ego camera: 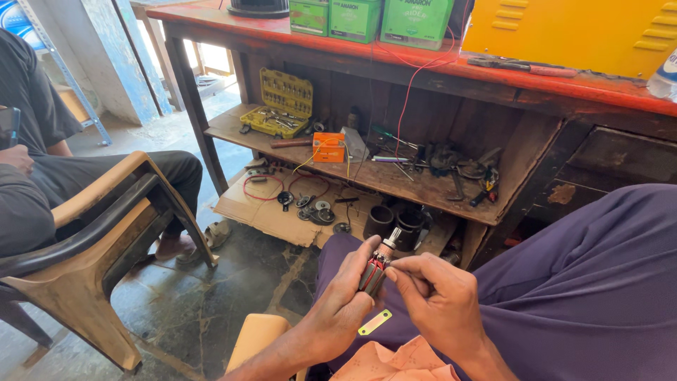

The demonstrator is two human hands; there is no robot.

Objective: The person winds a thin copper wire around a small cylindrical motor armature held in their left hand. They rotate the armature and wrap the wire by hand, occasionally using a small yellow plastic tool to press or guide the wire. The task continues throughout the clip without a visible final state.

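Both hands make the grip: the left hand (337, 303) is wrapped about the body of a small motor armature (374, 272), fingers closed on its red-wound core, while the right hand (438, 296) pinches in at the upper end, thumb and forefinger together beside the metal shaft that sticks up from the windings. The armature is held tilted in the air above the person's lap, over purple trousers (599, 282), with a small yellowish slotted metal plate (374, 322) lying on the cloth just below it. Judged from its build, a steel core with copper winding, the piece is likely dense for its size and stiff throughout, but the thin wires and the end by the shaft look easily nicked; the safest hold appears to be around the laminated middle, as the left hand has it, not on the wire. The bare shaft seems smooth and could slip between fingertips. Beyond the knees a lower shelf (395, 180) of a red-topped wooden surface (564, 83) carries an orange meter (329, 147), a yellow socket-set case (282, 102) and loose tools; green boxes (356, 17) stand on top. At left another person sits in a tan plastic chair (99, 233).
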